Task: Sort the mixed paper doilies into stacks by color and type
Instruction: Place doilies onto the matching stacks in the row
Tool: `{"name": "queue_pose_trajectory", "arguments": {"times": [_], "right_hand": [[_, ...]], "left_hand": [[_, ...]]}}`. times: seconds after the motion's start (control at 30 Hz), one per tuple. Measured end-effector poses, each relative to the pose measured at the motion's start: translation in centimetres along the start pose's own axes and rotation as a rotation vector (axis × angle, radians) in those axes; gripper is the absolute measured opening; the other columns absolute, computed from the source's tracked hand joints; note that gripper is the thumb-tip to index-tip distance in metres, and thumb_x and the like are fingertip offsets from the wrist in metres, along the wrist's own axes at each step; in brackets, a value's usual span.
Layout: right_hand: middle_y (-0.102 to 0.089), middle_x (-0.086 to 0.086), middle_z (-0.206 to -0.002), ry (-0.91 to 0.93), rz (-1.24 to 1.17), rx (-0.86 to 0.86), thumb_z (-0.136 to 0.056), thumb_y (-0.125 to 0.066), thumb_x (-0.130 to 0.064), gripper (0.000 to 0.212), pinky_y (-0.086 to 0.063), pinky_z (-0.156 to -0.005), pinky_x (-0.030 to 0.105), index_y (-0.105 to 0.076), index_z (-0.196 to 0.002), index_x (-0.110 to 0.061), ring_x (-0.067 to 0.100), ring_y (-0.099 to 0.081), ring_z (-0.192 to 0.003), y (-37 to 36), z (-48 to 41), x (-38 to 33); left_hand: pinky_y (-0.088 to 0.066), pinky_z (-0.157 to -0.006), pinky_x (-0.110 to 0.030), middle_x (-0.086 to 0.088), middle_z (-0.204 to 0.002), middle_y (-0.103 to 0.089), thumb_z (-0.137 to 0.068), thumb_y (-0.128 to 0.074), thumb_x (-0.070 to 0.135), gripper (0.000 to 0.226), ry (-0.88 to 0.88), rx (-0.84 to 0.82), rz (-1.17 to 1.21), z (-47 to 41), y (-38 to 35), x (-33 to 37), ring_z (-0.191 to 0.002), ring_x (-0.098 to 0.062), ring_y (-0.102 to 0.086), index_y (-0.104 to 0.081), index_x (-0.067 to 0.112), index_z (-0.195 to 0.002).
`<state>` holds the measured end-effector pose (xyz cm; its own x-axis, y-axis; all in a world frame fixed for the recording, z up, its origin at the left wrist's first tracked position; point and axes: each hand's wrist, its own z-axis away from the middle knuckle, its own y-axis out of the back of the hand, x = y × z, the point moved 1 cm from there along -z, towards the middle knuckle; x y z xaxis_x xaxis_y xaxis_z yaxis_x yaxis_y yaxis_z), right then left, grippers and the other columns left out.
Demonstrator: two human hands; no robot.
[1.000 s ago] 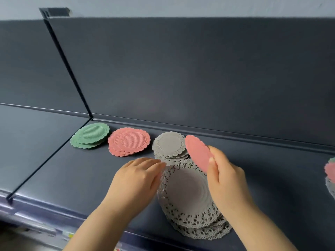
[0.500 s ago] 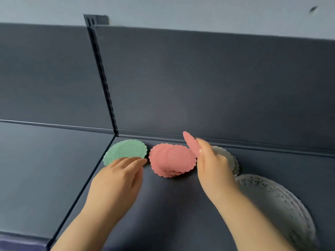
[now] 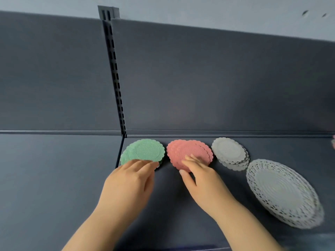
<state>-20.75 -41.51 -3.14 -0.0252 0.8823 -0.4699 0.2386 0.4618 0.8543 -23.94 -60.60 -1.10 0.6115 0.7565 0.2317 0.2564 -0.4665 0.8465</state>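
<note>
Two hands, right fingers (image 3: 193, 161) flat on pink stack (image 3: 188, 152)

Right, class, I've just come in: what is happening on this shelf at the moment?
A person is sorting paper doilies on a dark shelf. The right hand lies with its fingers flat on the pink stack; the left hand touches the near edge of the green stack. A small grey stack and a large lacy stack sit to the right.
</note>
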Motion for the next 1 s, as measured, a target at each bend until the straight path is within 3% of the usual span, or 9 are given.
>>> {"name": "queue_pose_trajectory", "arguments": {"times": [0.2,0.43,0.63,0.8,1.0], "right_hand": [[-0.031,-0.017,-0.146,0.077,-0.043,-0.013,-0.094,-0.042,-0.037,0.042,-0.005,-0.096,-0.001,-0.041,-0.134,-0.029,-0.008,-0.016,-0.134,-0.3,2.2,-1.6],[-0.028,-0.019,-0.147,0.108,-0.030,-0.038,-0.094,-0.040,-0.040,0.043,-0.010,-0.099,0.004,-0.039,-0.136,-0.031,-0.009,-0.014,-0.134,1.5,4.8,-0.2],[-0.028,-0.019,-0.147,0.111,-0.059,-0.027,-0.094,-0.040,-0.040,0.043,-0.004,-0.093,-0.002,-0.037,-0.136,-0.032,-0.013,-0.013,-0.131,5.5,9.3,3.1],[-0.035,-0.019,-0.142,0.096,-0.097,0.024,-0.092,-0.043,-0.038,0.042,-0.014,-0.100,0.004,-0.042,-0.134,-0.029,-0.015,-0.019,-0.125,9.7,14.4,7.0],[-0.046,-0.014,-0.136,0.030,-0.157,0.110,-0.090,-0.049,-0.034,0.039,-0.028,-0.102,0.014,-0.051,-0.128,-0.026,-0.003,-0.038,-0.125,12.7,20.3,11.8]], "left_hand": [[-0.056,-0.063,-0.031,0.005,-0.091,-0.072,-0.074,-0.072,0.011,0.023,-0.034,-0.015,0.008,1.4,0.0,0.6,-0.082,-0.019,-0.068,-0.072,0.016,-0.096],[-0.055,-0.063,-0.029,0.005,-0.089,-0.072,-0.075,-0.071,0.015,0.020,-0.031,-0.003,-0.028,3.4,0.4,4.1,-0.080,-0.018,-0.069,-0.073,0.017,-0.094],[-0.054,-0.065,-0.028,0.006,-0.091,-0.072,-0.077,-0.060,0.020,0.025,-0.017,-0.025,-0.022,4.6,0.8,11.3,-0.082,-0.017,-0.068,-0.072,0.018,-0.098],[-0.055,-0.066,-0.029,0.004,-0.093,-0.072,-0.076,-0.070,0.012,0.026,-0.012,-0.022,-0.005,6.2,0.3,18.2,-0.085,-0.018,-0.068,-0.071,0.016,-0.102],[-0.054,-0.068,-0.030,0.005,-0.098,-0.071,-0.081,-0.055,0.020,0.029,-0.048,-0.066,-0.006,8.2,-0.9,25.1,-0.088,-0.017,-0.067,-0.069,0.017,-0.107]]}}
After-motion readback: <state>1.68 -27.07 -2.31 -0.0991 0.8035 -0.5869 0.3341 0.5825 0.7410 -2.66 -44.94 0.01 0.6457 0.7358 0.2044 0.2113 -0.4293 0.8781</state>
